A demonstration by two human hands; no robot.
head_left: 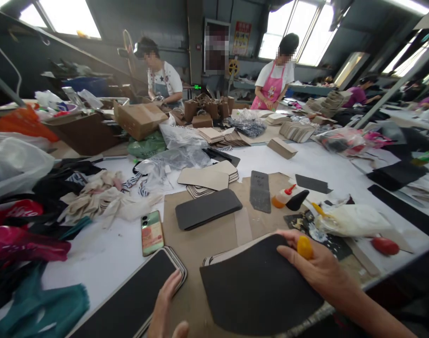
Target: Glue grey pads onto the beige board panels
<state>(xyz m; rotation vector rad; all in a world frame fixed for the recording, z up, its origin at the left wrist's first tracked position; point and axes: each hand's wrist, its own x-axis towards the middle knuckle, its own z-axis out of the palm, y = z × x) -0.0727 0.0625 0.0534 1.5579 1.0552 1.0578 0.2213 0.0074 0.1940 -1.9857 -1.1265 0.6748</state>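
My right hand [318,265] pinches the top right corner of a large black sheet [256,286] between thumb and fingers. A yellow rounded handle end [305,247] sticks up from the same hand; the rest of it is hidden. Beige pieces with dark edges [214,258] show beneath the sheet's upper edge. My left hand [165,300] has its fingers stretched out, fingertips at the rounded corner of a stack of black-topped panels [129,291]. Ahead lie a dark grey folded panel [209,208] and a stack of beige panels [209,177].
A phone [152,232] lies left of the cardboard [172,239]. An orange bottle with a red tip [283,197] and a white bag [355,219] are on the right. Cloth scraps [97,197] crowd the left. Two people in aprons stand across the table, near a carton [138,119].
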